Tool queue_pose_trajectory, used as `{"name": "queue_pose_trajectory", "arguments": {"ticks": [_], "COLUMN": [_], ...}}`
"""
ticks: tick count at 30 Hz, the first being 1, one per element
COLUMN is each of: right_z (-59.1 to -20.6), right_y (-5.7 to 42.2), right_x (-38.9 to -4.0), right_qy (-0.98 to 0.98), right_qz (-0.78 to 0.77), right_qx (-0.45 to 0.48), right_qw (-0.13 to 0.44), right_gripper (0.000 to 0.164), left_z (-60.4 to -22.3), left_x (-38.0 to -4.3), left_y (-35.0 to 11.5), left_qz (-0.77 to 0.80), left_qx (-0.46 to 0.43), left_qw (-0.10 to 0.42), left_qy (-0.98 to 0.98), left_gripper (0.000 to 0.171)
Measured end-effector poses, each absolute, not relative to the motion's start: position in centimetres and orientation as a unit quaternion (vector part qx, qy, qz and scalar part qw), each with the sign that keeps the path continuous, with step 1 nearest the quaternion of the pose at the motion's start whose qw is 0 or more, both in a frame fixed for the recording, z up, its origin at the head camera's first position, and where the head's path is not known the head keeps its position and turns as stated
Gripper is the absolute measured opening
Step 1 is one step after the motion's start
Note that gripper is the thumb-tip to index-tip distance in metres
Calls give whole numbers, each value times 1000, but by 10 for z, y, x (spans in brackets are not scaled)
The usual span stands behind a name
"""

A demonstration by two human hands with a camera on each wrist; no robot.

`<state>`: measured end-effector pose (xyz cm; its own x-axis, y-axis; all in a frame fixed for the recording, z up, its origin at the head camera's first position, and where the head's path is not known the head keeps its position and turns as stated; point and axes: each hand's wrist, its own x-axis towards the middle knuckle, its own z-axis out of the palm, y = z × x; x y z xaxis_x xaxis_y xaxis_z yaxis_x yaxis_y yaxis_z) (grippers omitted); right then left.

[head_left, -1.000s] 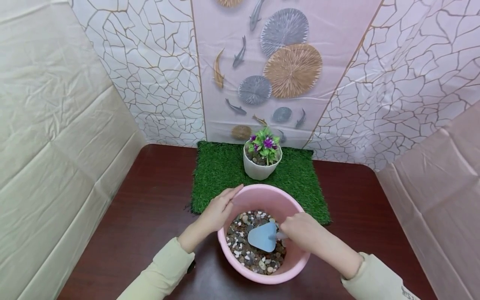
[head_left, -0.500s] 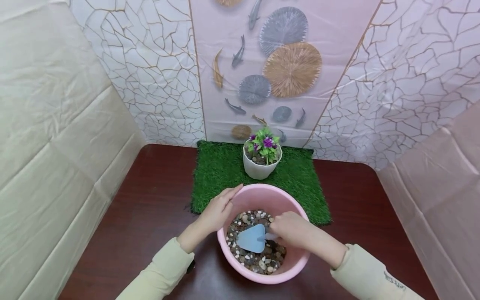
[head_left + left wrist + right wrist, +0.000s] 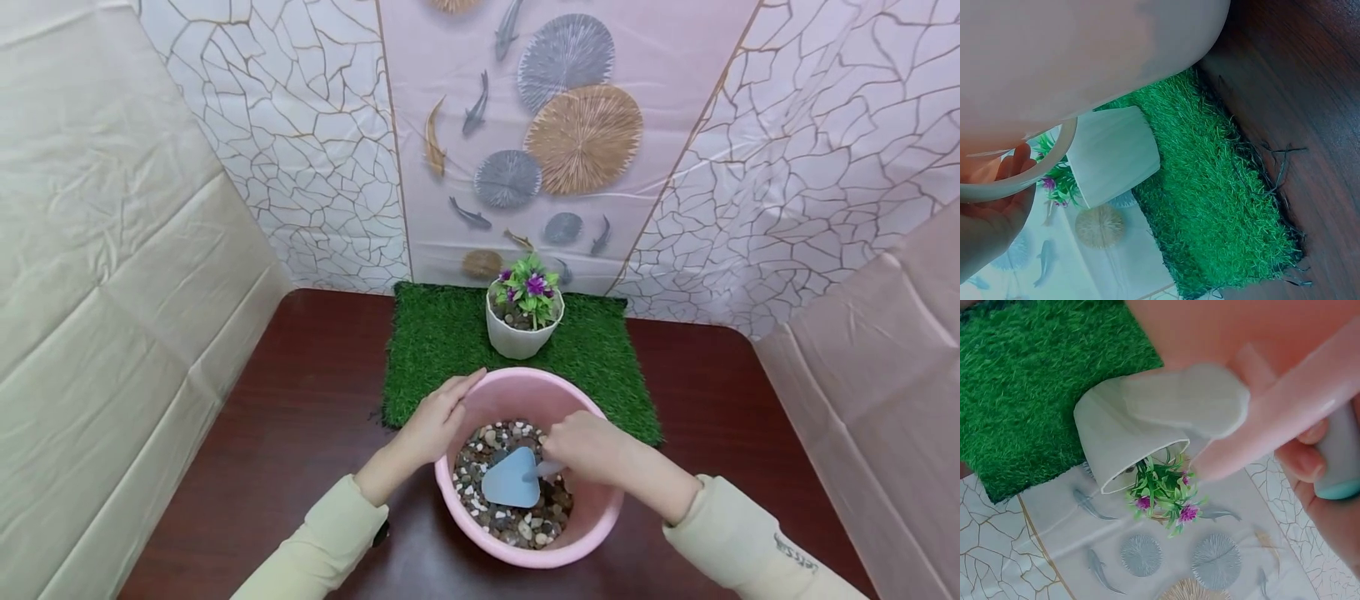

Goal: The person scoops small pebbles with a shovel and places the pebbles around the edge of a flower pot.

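A pink plastic tub (image 3: 517, 560) stands on the table, its floor covered with mixed pebbles (image 3: 517, 529). My left hand (image 3: 435, 421) holds the tub's rim at the left, and the left wrist view shows its fingers (image 3: 1021, 159) over the rim. Inside the tub, my right hand (image 3: 588, 446) grips the handle of a small hand shovel. The shovel's light blue blade (image 3: 512, 479) points left, just above or against the pebbles; which one I cannot tell. In the right wrist view the grey handle (image 3: 1340, 447) with a teal end sits in the curled fingers.
Behind the tub, a white pot (image 3: 519, 342) with a green plant and purple flowers (image 3: 534, 286) stands on a green artificial-grass mat (image 3: 435, 342). The dark red-brown table (image 3: 300, 375) is enclosed by patterned cloth walls (image 3: 322, 150).
My right hand has moved the shovel left across the pebbles, then slightly back right, and the blade has turned a little. My left hand has stayed at the rim.
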<state>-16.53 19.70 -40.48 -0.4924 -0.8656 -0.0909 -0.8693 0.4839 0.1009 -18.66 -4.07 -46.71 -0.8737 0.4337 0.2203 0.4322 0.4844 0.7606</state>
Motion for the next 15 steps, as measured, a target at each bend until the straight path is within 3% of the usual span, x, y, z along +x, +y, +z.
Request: {"name": "queue_pose_trajectory", "arguments": {"ticks": [15], "right_z": [-416], "right_y": [202], "right_x": [-169], "right_qy": [874], "right_qz": [37], "right_qx": [-478], "right_qw": [83], "right_gripper": [16], "left_z": [-463], "left_x": [-184], "left_y": [-39], "left_qz": [437], "left_qx": [238], "left_qw": [4], "left_qy": [867], "left_gripper": [51]}}
